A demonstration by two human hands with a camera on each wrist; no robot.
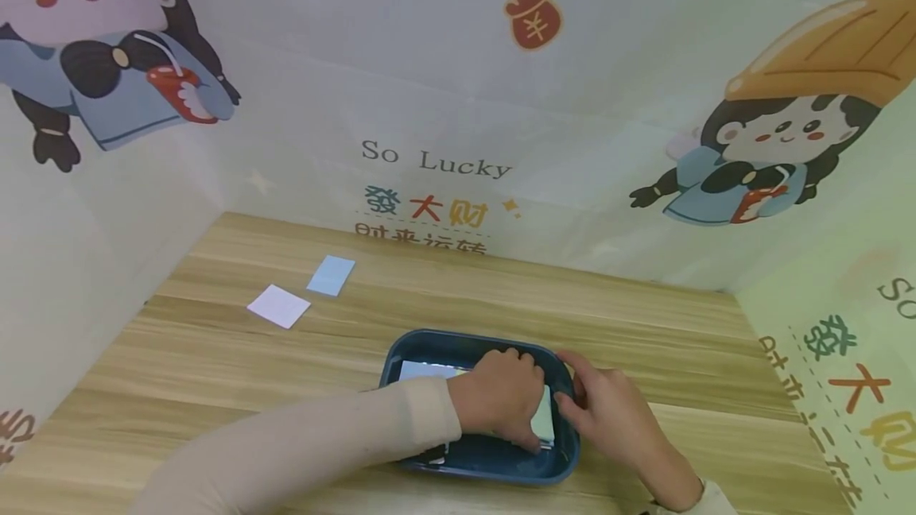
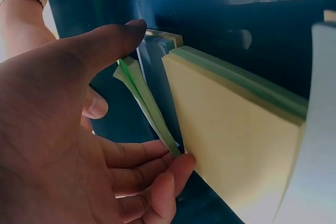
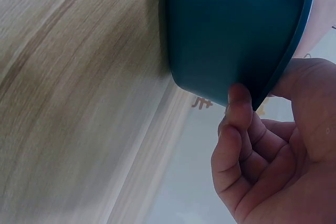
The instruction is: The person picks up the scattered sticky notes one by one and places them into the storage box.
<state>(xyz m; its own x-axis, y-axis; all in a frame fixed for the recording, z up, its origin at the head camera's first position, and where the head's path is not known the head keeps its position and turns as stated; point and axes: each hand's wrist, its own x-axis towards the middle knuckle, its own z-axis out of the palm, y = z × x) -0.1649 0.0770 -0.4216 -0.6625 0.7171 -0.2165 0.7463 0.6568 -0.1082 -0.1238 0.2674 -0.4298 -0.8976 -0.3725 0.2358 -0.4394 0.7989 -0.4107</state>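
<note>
A dark blue tray [image 1: 458, 338] sits on the wooden table [image 1: 215, 372] near its front edge. My left hand [image 1: 525, 420] reaches into the tray from the left. There its thumb and fingers pinch a few thin green and white sheets [image 2: 137, 85], lifted off a yellow and green sticky-note pad [image 2: 231, 129]. My right hand [image 1: 576, 396] holds the tray's right rim. In the right wrist view the index fingertip [image 3: 239, 95] presses the tray's outer wall [image 3: 231, 24] and the thumb lies over the rim, the other fingers curled.
Two loose notes lie on the table at the far left: a pale lavender one [image 1: 279, 306] and a light blue one [image 1: 331, 275]. Printed cartoon screens [image 1: 429, 102] wall the table at the back and on both sides.
</note>
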